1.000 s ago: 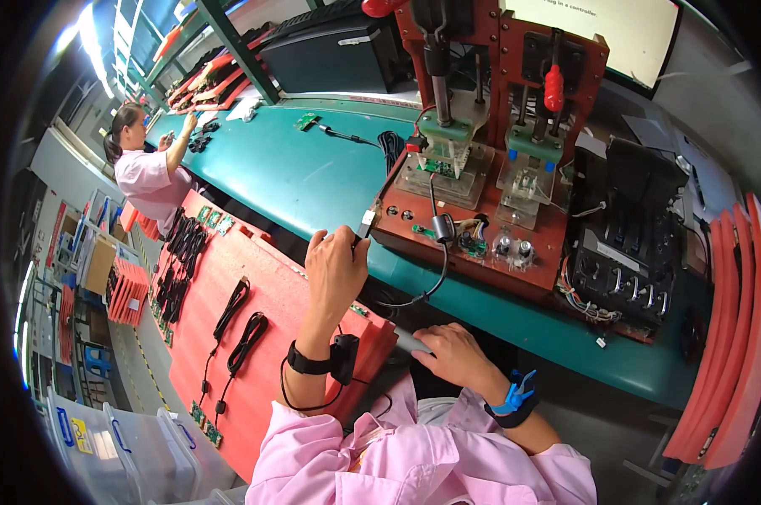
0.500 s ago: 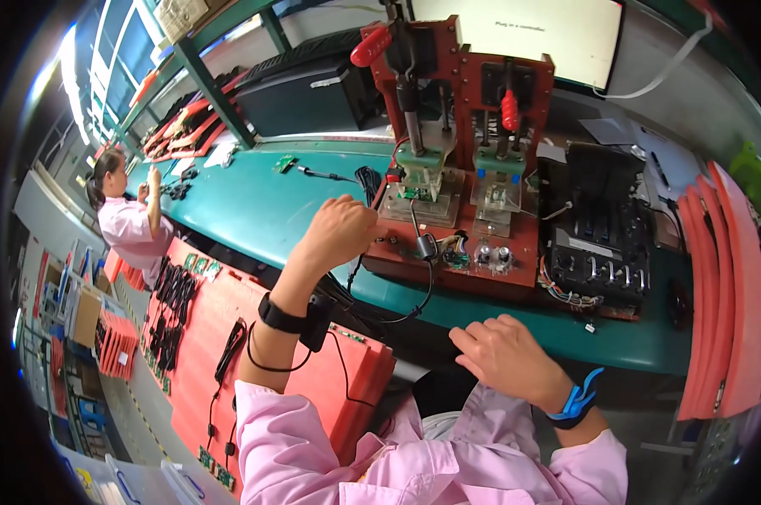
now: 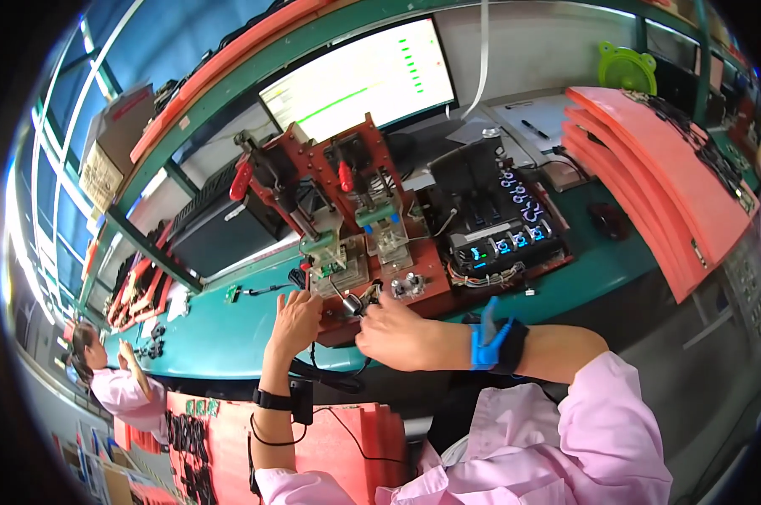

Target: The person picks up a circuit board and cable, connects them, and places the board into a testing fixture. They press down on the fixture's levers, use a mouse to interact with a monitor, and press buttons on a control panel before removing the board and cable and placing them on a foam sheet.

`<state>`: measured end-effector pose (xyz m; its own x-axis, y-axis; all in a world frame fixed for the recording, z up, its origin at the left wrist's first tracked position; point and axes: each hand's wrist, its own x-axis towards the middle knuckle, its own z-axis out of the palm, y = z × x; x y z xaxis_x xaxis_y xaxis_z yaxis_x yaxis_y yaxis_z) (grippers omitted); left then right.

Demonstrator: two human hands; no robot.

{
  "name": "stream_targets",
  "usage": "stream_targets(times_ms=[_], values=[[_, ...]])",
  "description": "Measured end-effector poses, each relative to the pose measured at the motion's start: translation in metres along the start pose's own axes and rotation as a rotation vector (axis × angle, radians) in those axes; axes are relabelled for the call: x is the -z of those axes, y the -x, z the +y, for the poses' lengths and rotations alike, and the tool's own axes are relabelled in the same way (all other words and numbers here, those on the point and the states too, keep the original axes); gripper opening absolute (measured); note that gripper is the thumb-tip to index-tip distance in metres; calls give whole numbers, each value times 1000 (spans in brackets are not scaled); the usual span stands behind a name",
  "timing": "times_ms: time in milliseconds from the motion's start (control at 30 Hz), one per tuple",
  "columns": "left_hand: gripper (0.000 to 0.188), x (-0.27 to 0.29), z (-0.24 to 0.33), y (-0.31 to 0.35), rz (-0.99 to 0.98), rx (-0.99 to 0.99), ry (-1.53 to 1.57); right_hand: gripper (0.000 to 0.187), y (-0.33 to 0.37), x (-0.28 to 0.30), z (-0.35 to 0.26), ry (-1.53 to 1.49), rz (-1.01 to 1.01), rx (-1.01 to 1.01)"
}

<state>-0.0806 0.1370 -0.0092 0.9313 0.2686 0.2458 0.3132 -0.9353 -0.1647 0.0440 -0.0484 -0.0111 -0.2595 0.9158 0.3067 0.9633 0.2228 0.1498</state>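
Note:
My left hand [image 3: 296, 322] is at the front left corner of the red test fixture [image 3: 426, 282], fingers bent and their tips hidden. Close by on the right, my right hand [image 3: 395, 334] is closed at the fixture's front edge, beside a black cylinder on a cable [image 3: 352, 305]. I cannot make out what either hand holds. Under the left-hand press with its red handle [image 3: 241, 181], a green circuit board [image 3: 323, 268] sits on a clear block. A second press with a red handle [image 3: 345, 177] stands beside it.
A black device [image 3: 502, 240] with lit blue parts stands right of the fixture, near a mouse [image 3: 607, 220] and stacked pink foam sheets [image 3: 641, 177]. Behind is a lit monitor [image 3: 372, 80]. More pink foam [image 3: 237, 438] lies at lower left. A co-worker [image 3: 124, 391] works at far left.
My right hand has moved from above my lap to the fixture's front edge, beside the left. The view has turned rightward. The monitor now shows green marks, and the black device is lit.

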Motion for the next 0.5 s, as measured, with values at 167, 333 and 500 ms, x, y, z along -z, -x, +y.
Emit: stream_targets(times_ms=[167, 333, 500], values=[[8, 4, -14, 1, -81, -117, 137, 15, -45, -15, -8, 134, 113, 48], [9, 1, -15, -3, -197, 32, 101, 16, -88, -49, -1, 273, 118, -17], [12, -8, -13, 4, -65, 148, 116, 19, -102, -65, 0, 151, 126, -57]])
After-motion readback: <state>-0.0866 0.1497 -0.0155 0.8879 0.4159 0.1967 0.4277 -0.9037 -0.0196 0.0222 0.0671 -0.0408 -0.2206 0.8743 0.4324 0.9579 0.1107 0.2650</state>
